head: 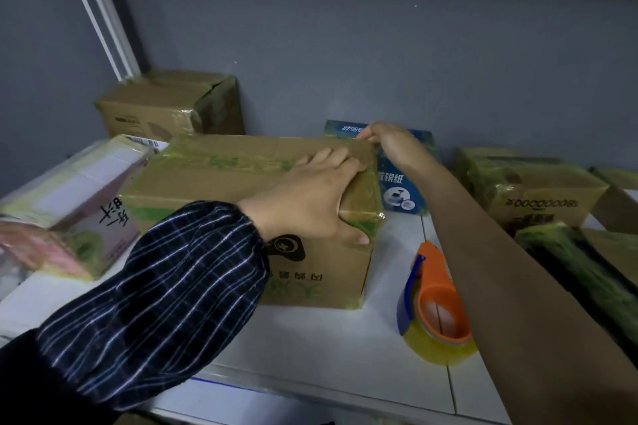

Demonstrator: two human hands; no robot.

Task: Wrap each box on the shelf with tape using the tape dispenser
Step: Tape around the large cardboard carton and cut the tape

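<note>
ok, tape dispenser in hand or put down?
Put down: tape dispenser lies on the shelf; left hand and right hand are on the cardboard box.

The blue box is partly hidden behind the taped box; the pink box is blurred.

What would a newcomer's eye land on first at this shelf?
First, the two hands on the middle cardboard box: the left hand lies flat over its near right top edge, and the right hand reaches to its far right corner. Next, the orange and blue tape dispenser, lying on the white shelf just right of that box, with no hand on it.
</note>
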